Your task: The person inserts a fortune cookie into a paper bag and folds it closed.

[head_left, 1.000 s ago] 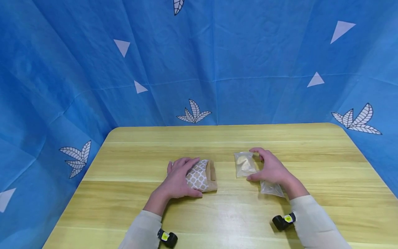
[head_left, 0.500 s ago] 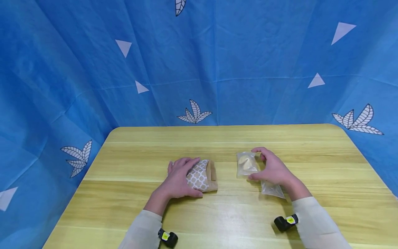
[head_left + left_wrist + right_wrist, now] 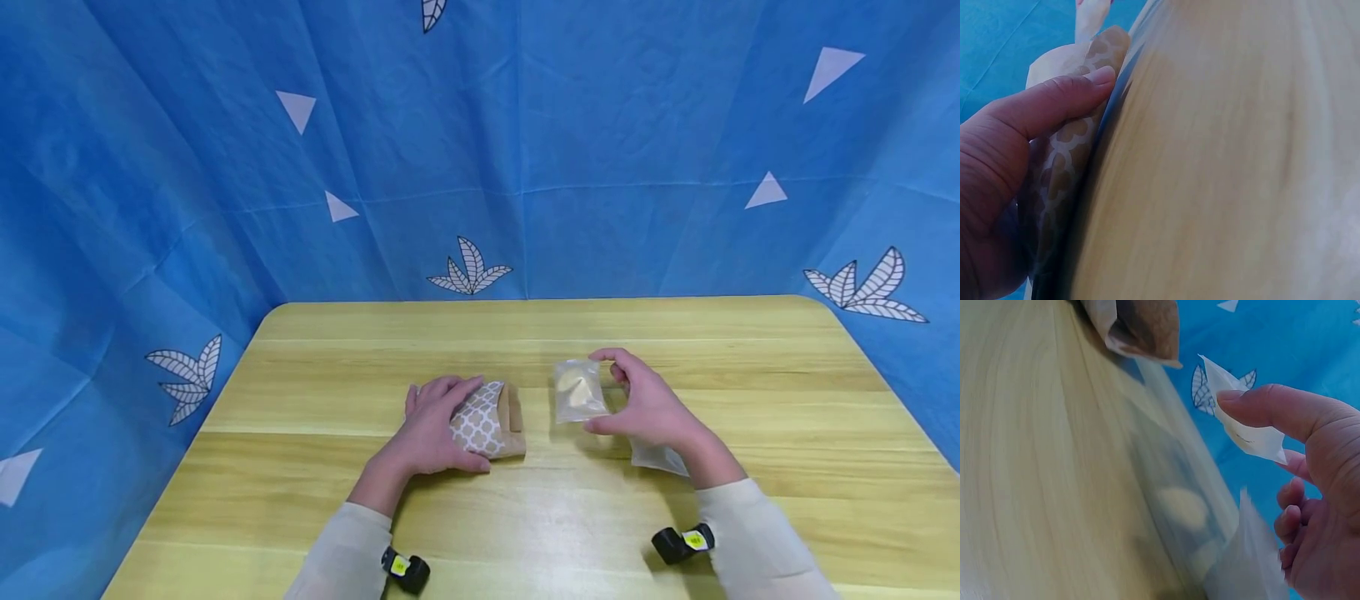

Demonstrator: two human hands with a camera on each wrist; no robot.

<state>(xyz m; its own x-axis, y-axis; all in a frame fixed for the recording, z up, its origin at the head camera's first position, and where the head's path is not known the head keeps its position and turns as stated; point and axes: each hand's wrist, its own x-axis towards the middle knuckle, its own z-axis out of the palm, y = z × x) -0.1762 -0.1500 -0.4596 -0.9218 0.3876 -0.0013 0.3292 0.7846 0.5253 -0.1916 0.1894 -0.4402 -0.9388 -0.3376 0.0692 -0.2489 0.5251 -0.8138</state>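
Note:
In the head view my left hand (image 3: 435,429) grips a brown paper bag (image 3: 478,421) with a white lattice pattern, lying on its side with its mouth facing right. The left wrist view shows the thumb (image 3: 1072,100) along the near side of the bag. My right hand (image 3: 648,408) pinches a small translucent packet (image 3: 577,392) by its edges, between thumb and forefinger. Pale yellowish pieces show inside it. The packet is off the table, right of the bag's mouth and apart from it. Another translucent packet (image 3: 660,458) lies under my right hand, partly hidden.
The wooden table (image 3: 555,517) reaches back to a blue curtain (image 3: 615,150) with leaf and triangle prints. Each wrist carries a small black camera, such as the right one (image 3: 681,543). In the right wrist view the bag's open mouth (image 3: 1147,331) faces the packet.
My right hand has carried the pinched packet to the left and slightly up, closer to the bag's mouth. The left hand and bag stay in place, and the second packet still lies on the table.

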